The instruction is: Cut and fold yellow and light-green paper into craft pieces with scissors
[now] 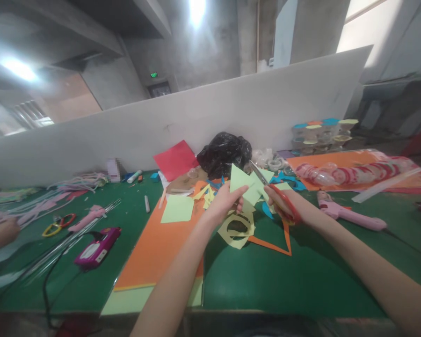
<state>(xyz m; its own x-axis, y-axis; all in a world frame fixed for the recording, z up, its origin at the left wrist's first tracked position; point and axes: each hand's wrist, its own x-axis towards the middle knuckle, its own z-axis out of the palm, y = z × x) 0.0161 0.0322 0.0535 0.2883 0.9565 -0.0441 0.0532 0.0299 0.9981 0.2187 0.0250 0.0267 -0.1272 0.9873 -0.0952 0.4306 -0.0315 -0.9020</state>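
Pinched in my left hand (228, 200) is a piece of pale green paper (244, 181), raised over the table. My right hand (284, 206) is closed round the red-orange handles of a pair of scissors (261, 173), whose blades point up and left beside the paper's right side. Whether the blades touch the paper I cannot tell. Below my hands lie a pale yellow paper piece with a round hole (228, 236) and a thin orange paper strip (270, 246). A square of pale green paper (177, 209) rests on orange sheets (150, 257) left of my left hand.
A black plastic bag (224, 154) and red paper (177, 160) sit against the white partition (140, 131). At right lies a pink glue gun (354, 215); at left are a purple power box (97, 248) and yellow-red scissors (58, 226). Another person's hand (2, 234) reaches in from the left edge.
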